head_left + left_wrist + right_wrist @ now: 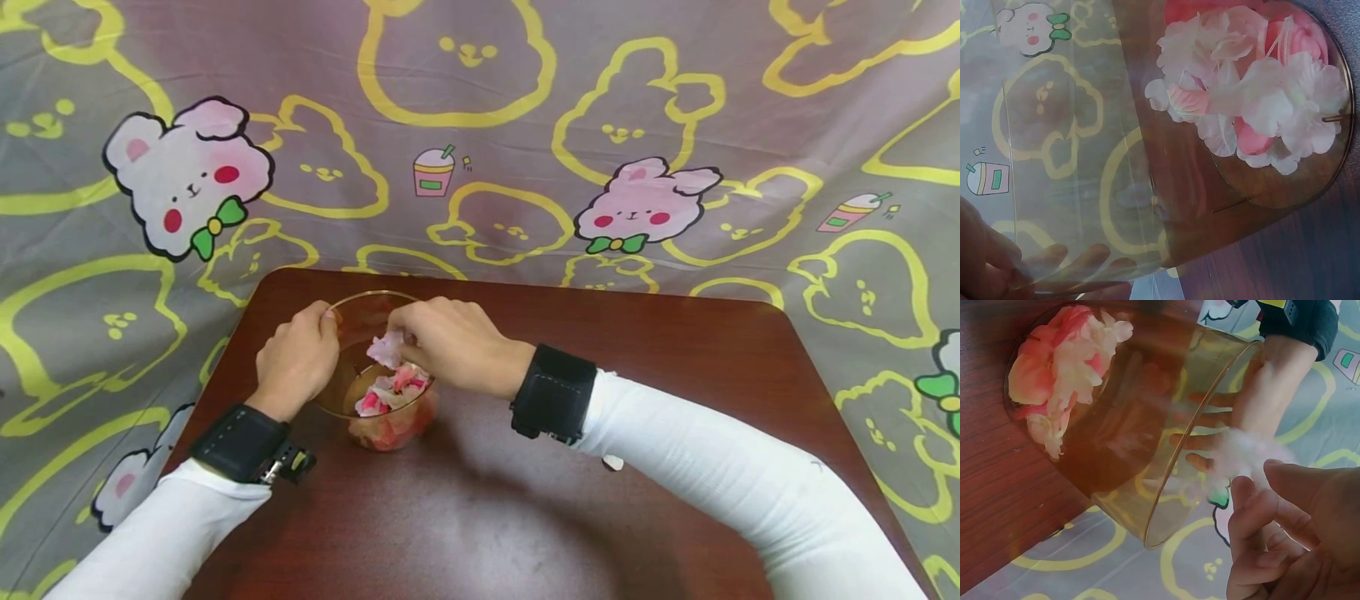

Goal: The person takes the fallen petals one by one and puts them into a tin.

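A see-through amber glass vase (348,367) stands on the table, with pink and white artificial blossoms (1254,94) gathered at its bottom. My left hand (300,354) grips the vase at its left rim. In the right wrist view, the left fingers (1210,419) show through the glass, spread along its outer side. Over the mouth of the vase, my right hand (457,346) pinches a pale pink blossom (386,348) between thumb and fingertips. That blossom (1244,453) is blurred in the right wrist view.
The brown wooden table (480,517) reaches back to a cartoon-printed cloth (480,150) that hangs behind it and at both sides. A small white piece (612,461) lies on the table below the right forearm. Both wrists wear black straps (555,393).
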Tool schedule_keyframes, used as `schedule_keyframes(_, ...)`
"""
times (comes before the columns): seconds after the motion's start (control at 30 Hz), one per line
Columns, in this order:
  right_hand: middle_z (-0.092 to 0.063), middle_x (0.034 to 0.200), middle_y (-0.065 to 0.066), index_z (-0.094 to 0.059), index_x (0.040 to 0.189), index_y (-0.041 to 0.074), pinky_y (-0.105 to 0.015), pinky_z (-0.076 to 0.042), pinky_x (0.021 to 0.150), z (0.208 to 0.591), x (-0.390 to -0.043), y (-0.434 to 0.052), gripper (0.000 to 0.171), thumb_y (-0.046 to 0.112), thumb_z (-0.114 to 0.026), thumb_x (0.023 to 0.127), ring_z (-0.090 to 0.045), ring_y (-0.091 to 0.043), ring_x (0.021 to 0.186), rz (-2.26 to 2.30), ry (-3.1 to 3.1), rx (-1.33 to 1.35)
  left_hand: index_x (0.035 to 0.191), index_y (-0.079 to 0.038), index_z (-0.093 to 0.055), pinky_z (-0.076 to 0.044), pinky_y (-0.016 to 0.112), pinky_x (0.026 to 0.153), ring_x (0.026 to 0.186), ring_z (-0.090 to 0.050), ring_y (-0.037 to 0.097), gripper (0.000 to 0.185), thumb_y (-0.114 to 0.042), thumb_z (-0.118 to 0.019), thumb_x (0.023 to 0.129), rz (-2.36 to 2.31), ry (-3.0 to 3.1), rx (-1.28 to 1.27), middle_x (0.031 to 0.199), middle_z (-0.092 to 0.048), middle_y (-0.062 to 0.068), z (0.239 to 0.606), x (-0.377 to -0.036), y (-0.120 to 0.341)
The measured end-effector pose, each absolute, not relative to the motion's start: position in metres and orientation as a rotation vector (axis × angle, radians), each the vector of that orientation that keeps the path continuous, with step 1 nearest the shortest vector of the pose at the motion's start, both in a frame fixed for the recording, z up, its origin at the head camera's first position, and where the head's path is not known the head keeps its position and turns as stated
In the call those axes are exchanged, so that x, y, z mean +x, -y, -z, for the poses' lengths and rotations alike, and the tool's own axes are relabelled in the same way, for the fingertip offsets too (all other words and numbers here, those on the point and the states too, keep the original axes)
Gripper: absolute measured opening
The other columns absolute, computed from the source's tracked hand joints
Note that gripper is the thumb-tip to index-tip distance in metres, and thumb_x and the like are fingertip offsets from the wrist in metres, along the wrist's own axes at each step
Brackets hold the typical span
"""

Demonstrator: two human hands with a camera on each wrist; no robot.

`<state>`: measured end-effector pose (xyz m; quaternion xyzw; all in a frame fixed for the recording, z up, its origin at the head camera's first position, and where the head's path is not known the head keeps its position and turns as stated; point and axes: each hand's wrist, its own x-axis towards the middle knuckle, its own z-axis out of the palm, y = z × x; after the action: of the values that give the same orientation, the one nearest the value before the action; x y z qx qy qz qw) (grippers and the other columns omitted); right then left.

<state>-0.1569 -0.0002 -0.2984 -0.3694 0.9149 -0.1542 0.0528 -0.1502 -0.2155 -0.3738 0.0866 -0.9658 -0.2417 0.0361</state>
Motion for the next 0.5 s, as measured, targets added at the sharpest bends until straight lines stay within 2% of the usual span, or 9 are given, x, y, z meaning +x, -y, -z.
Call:
schedule_keyframes(0.17, -0.072, 0.094, 0.008, -0.072, 0.108, 0.020, -0.030, -0.050, 0.066, 0.299, -0.159, -0.002, 0.015, 0.028, -0.070, 0.096, -0.065, -0.007, 0.084, 0.474, -2.780, -1.109, 0.120, -0.009, -0.058, -0.046, 0.061, 0.070, 0.105, -0.065, 0.054, 0.042, -0.033, -0.026, 0.109, 0.743, 2.968, 0.264, 0.112, -0.068, 0.026, 0.373, -0.150, 0.215)
schedule_keyframes(0.5, -0.073, 0.097, 0.007, -0.072, 0.111, 0.018, -0.029, -0.048, 0.064, 0.298, -0.161, -0.012, 0.018, 0.029, -0.069, 0.097, -0.065, -0.007, 0.082, 0.507, -2.768, -1.080, 0.123, -0.008, -0.058, -0.045, 0.057, 0.068, 0.102, -0.065, 0.052, 0.043, -0.033, -0.026, 0.109, 0.749, 2.970, 0.268, 0.109, -0.067, 0.025, 0.372, -0.150, 0.214)
